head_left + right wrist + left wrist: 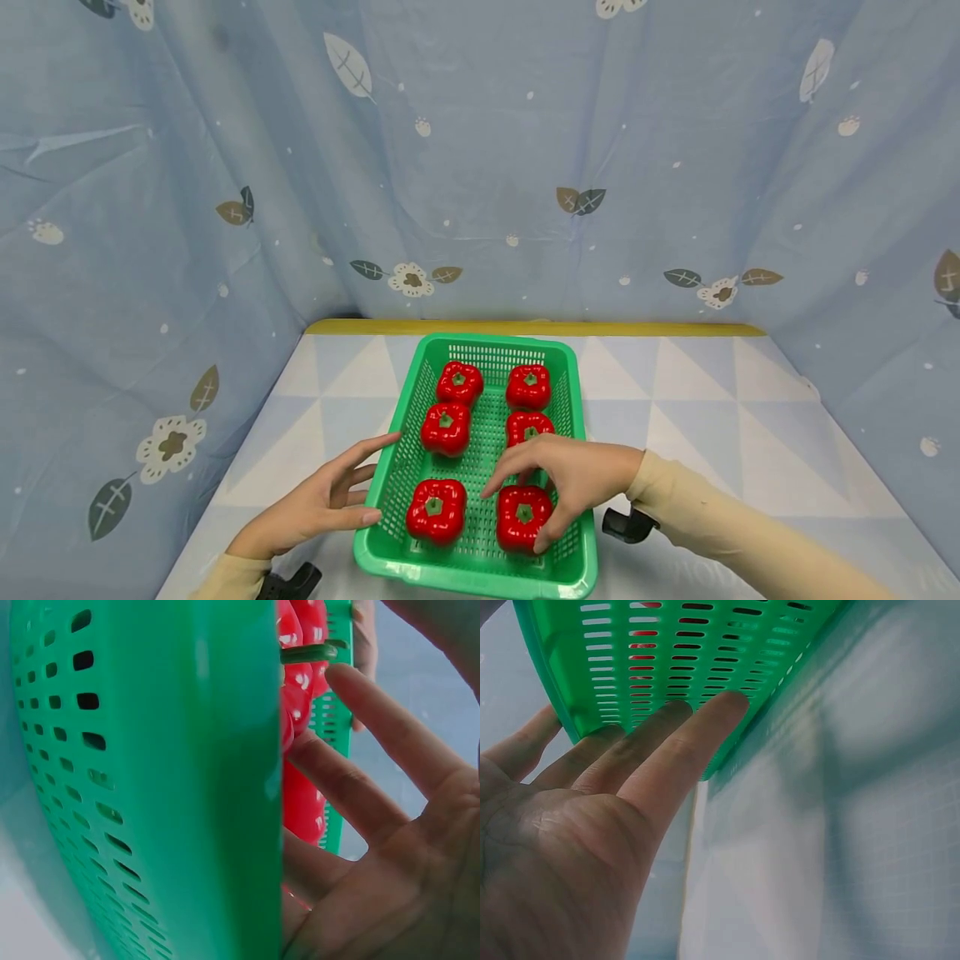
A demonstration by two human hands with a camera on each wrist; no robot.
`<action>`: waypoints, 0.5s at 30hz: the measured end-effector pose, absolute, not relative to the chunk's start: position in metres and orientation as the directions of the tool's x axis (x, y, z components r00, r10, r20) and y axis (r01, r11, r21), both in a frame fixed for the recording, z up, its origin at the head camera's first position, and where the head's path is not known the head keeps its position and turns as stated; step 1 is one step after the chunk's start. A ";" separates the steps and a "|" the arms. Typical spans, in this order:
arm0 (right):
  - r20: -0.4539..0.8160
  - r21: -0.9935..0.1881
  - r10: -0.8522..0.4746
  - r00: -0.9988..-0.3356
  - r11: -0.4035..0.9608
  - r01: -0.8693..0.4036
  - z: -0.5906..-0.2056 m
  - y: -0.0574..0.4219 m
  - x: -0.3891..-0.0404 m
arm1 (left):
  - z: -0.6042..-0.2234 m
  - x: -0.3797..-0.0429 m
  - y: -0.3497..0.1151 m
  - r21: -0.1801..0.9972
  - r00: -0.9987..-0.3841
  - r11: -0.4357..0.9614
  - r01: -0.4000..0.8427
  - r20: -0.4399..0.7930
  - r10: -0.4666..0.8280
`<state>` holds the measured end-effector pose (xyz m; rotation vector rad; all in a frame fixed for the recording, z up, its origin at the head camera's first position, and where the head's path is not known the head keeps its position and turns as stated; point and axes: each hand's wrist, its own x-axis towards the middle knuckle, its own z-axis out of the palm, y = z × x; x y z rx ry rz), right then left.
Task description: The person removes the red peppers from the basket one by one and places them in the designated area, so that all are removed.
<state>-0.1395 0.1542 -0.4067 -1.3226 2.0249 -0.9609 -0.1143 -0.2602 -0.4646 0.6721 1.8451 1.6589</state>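
Note:
A green plastic basket (pixel 457 578) holds several shiny red bell peppers with green stems, standing in two columns. My left hand (pixel 311 508) is at the basket's left side, thumb and fingers spread. In the left wrist view, its straight fingertips (pixel 727 705) reach the slotted wall. My right hand (pixel 573 471) reaches over the right rim, above the front-right pepper (pixel 519 527). Its thumb lies by that pepper's right side, with the fingers spread over the far side. The right wrist view shows these fingers (pixel 390 727) extended near a green stem (pixel 309 652); the basket wall partly hides the hand.
Under the basket is a table (pixel 697 450) with a triangle-patterned cover and a yellow strip (pixel 540 328) along its back edge. A blue curtain (pixel 480 150) with leaves and flowers encloses the back and sides. Front-left in the basket stands another pepper (pixel 437 512).

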 end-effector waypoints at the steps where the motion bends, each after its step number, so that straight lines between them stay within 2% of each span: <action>1: -0.056 -0.794 -0.924 -0.377 0.270 -0.545 -0.406 0.154 -0.139 | -0.465 -0.114 -0.260 0.995 -0.715 0.104 -0.005 -0.076 0.695; 15: -0.120 -0.763 -0.912 -0.393 0.338 -0.551 -0.407 0.150 -0.141 | -0.466 -0.114 -0.261 0.995 -0.715 0.091 -0.028 -0.084 0.694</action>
